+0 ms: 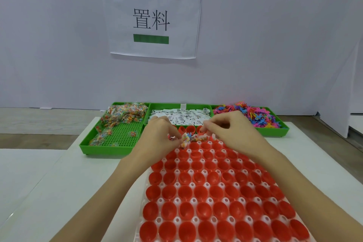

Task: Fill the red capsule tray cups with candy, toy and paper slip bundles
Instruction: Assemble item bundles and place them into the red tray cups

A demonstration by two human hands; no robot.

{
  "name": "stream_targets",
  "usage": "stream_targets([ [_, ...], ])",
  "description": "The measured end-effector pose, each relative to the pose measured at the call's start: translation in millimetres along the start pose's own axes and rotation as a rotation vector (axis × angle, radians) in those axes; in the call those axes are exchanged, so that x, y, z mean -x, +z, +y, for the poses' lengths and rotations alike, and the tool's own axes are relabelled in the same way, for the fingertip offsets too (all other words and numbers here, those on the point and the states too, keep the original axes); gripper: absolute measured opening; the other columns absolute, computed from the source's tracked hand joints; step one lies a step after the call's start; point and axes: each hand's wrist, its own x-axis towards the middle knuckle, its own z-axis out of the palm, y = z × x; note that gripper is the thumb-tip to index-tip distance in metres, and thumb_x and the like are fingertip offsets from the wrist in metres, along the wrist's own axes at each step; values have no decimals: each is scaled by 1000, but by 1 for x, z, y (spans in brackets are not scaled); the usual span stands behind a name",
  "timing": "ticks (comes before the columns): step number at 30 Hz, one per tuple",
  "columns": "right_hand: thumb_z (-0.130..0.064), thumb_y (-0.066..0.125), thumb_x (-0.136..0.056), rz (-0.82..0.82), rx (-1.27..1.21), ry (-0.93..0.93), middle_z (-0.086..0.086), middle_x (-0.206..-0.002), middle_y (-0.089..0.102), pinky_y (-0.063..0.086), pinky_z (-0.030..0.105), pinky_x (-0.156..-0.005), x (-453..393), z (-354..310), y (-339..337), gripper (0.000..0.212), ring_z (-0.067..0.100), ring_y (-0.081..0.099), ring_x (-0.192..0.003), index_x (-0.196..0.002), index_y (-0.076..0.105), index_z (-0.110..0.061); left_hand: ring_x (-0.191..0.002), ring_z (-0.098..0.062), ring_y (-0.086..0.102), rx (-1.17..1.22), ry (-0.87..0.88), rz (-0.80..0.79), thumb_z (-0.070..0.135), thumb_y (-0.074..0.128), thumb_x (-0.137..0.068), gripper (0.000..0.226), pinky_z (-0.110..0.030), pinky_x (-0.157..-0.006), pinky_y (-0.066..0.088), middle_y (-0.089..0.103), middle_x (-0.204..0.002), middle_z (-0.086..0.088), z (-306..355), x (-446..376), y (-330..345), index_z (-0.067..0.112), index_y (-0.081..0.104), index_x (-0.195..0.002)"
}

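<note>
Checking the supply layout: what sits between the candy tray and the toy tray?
The green tray of paper slips, seen in the head view.

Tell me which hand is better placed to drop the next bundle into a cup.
Left, probably. The left hand pinches a bundle just above the far cups of the red capsule tray. The right hand pinches something small too, hard to identify.

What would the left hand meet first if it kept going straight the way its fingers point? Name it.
The left hand points rightward, towards the right hand. First comes the small bundle pinched at its fingertips, then probably the right hand's fingers; depth between them is unclear.
</note>
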Motion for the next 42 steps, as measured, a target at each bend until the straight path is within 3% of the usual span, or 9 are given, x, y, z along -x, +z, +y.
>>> stream_targets([
  [3,-32,62,-100,53,-141,-10,-8,-73,74,46,13,-59,27,3,-8,26,-1,60,-58,-82,81,-30,-75,2,52,46,-10,12,24,79,-87,6,-14,-65,33,58,-77,19,-1,-3,-9,27,83,-90],
  [8,-39,60,-97,143,-290,8,-4,-72,74,50,15,-61,61,12,-3,25,8,60,-59,-82,79,-37,-62,13,48,-6,-101,67,23,69,-96,12,-6,-60,31,62,-76,19,-17,-8,-33,22,81,-98],
  [12,-45,58,-94,159,-295,-2,-5,-72,73,49,15,-59,67,11,0,25,6,60,-57,-82,79,-38,-82,-15,62,-182,-265,51,21,68,-95,13,-27,-69,41,64,-83,8,-56,-3,-60,16,78,-102],
  [15,-56,54,-87,175,-306,-19,-6,-72,74,52,17,-60,69,9,-3,30,8,62,-58,-81,78,-38,-109,-29,63,-354,-413,-103,30,70,-95,35,-34,-88,48,71,-116,-10,-92,4,-70,10,70,-123],
  [18,-59,53,-84,201,-319,-21,-5,-71,73,53,21,-64,70,7,-4,33,7,63,-61,-81,78,-37,-126,-31,55,-436,-483,-271,42,69,-94,57,-33,-97,43,59,-137,-14,-116,10,-72,14,54,-142],
  [25,-59,53,-83,223,-311,28,-5,-70,73,54,29,-67,70,9,-4,33,11,64,-63,-78,78,-38,-97,-25,56,-521,-513,-304,28,68,-95,22,-29,-75,41,66,-117,-12,-131,11,-66,12,61,-109],
  [29,-40,61,-95,228,-292,66,-5,-70,73,50,26,-69,68,15,-2,27,7,64,-63,-76,79,-32,-103,-30,62,-477,-527,-164,11,77,-85,30,-33,-79,47,68,-108,-11,-131,11,-65,9,68,-113],
  [33,-41,60,-94,220,-287,67,-5,-69,72,50,24,-68,68,15,-1,28,7,63,-61,-77,79,-30,-100,-34,63,-456,-542,-102,10,74,-88,21,-35,-78,48,71,-100,-15,-130,12,-65,4,70,-107],
  [42,-35,62,-97,236,-272,69,-5,-70,73,49,24,-70,69,16,-2,27,6,65,-65,-77,79,-29,-80,-29,57,-580,-523,-132,-3,64,-81,13,-33,-65,43,55,-79,-6,-120,11,-63,3,69,-91],
])
